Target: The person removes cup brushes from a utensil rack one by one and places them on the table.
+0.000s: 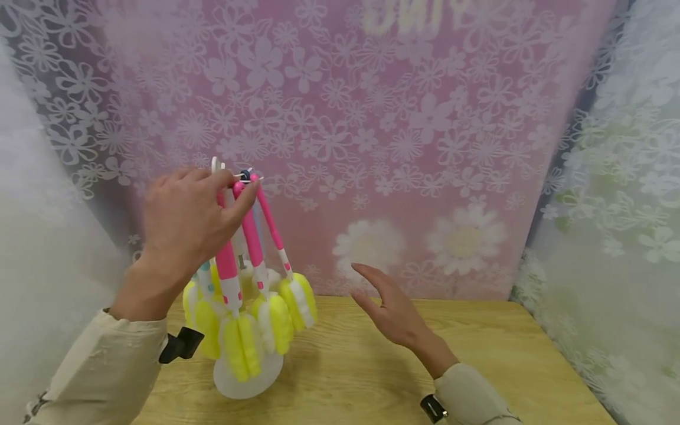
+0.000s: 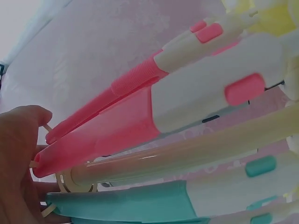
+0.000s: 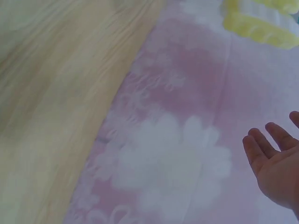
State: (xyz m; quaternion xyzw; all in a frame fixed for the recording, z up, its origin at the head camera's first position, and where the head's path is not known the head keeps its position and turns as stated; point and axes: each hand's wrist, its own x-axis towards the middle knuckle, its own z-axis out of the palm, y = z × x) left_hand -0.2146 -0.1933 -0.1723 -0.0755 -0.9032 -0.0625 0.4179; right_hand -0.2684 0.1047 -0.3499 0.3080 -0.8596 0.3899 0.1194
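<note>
presently, the left hand (image 1: pixel 186 212) is bent about the top of the stand (image 2: pixel 187 151), its thumb on one side and its fingers on the other; how firmly it grips, i cannot tell. below this hand hang pink-handled brushes (image 1: pixel 252 236) and teal-handled brushes (image 2: pixel 126 200), with yellow and white heads (image 1: pixel 278 324) crowded near the round base (image 1: pixel 249 389). the right hand (image 1: pixel 390 313) is open, its fingers nearly straight, holding nothing, above the table (image 1: pixel 372 366) and well apart from the brushes. in my judgement, the main danger is at the top: if the left hand pulls sideways, the stand could tip, because the weight hangs high and the right hand does not support it. also, if the fingers lift a thin loop (image 2: pixel 33 164), one brush might slip off and fall.
</note>
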